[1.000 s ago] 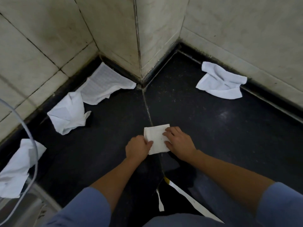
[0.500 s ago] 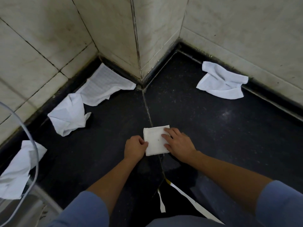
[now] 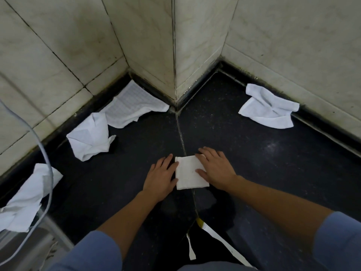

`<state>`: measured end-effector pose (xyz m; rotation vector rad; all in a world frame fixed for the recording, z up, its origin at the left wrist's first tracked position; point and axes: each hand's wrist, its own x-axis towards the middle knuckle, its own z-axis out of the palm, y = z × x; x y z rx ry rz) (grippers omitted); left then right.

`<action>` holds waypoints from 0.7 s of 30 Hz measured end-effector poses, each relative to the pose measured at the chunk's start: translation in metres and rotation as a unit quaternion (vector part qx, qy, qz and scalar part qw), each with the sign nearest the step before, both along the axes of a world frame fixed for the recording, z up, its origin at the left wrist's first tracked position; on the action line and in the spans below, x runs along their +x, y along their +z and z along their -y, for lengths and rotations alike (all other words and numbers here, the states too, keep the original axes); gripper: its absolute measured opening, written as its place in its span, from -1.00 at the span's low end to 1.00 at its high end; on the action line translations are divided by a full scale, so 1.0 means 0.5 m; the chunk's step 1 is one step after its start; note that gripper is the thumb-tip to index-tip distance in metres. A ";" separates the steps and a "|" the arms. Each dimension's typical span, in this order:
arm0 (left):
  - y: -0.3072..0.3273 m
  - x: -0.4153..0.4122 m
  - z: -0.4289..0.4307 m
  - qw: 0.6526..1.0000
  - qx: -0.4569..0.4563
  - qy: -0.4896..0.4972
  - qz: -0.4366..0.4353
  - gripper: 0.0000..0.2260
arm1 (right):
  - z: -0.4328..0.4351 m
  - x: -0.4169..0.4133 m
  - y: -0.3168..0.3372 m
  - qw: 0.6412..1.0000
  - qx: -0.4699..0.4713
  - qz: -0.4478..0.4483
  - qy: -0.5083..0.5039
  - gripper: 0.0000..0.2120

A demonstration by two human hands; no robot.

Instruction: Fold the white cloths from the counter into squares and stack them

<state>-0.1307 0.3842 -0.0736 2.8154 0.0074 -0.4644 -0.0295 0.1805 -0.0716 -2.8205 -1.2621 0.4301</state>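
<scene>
1. Square (image 3: 190, 173) lies mid-front on the counter (image 3: 283, 182), over the seam (image 3: 180, 132). It looks fully folded, so we judge this is the flatten-and-true-up step.
2. Left hand (image 3: 161, 177): fingers straight, palm on the counter, fingertips butted against the square's left edge. It grips nothing.
3. Right hand (image 3: 215, 169): flat, fingers spread over the square's right side, thumb on top. It presses and does not pinch.
4. To do it well, we use the left hand as a fence and sweep the right palm from centre outward to set the creases.
5. We check that the layer edges line up. We can't tell from here whether they do.
6. No sideways dragging: thin cloth on smooth stone will likely slide and the layers will shear.
7. This square is probably the stack base, since nothing else in view is folded. We pick its spot now.
8. Four loose cloths remain: right wall (image 3: 267, 110), back corner (image 3: 132, 106), crumpled left (image 3: 89, 135), far left (image 3: 25, 198).
</scene>
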 end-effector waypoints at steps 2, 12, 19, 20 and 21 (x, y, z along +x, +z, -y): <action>0.002 -0.021 -0.001 0.999 -0.023 0.027 0.021 -0.53 | -0.047 0.023 0.016 1.000 -0.010 -0.025 0.000 -0.45; -0.010 -0.139 -0.062 0.992 -0.031 0.119 0.037 -0.70 | -0.130 0.049 0.013 0.951 -0.140 -0.241 -0.133 -0.58; 0.023 -0.082 -0.075 0.995 -0.055 0.080 0.035 -0.75 | -0.025 -0.011 0.072 0.949 0.028 -0.219 -0.224 -0.73; 0.028 -0.063 -0.066 0.995 -0.060 0.065 0.036 -0.75 | -0.005 -0.023 0.088 0.949 0.044 -0.198 -0.241 -0.69; 0.034 -0.043 -0.052 0.996 -0.065 0.049 0.035 -0.75 | 0.018 -0.034 0.103 0.948 0.058 -0.173 -0.259 -0.64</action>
